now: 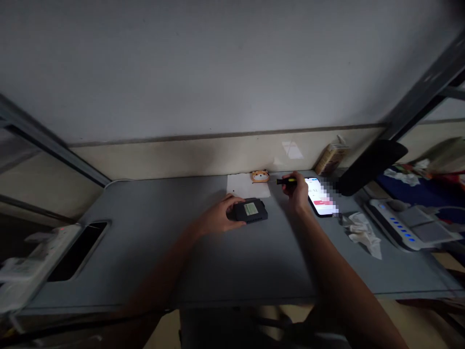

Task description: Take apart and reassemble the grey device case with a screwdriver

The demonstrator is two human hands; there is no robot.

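Black box centre frame on the bench, left grip closed on its near side, right grip pinching yellow-black screwdriver just off it, beside lit phone.

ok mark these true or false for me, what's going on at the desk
1. The left hand is on a black box. True.
2. The right hand holds a phone. False: it holds a yellow and black screwdriver, and the phone lies on the table beside it, screen lit.
3. The box has a pale label on top. True.
4. A crumpled tissue lies left of the box. False: the crumpled tissue lies to the right of the box, past the phone.
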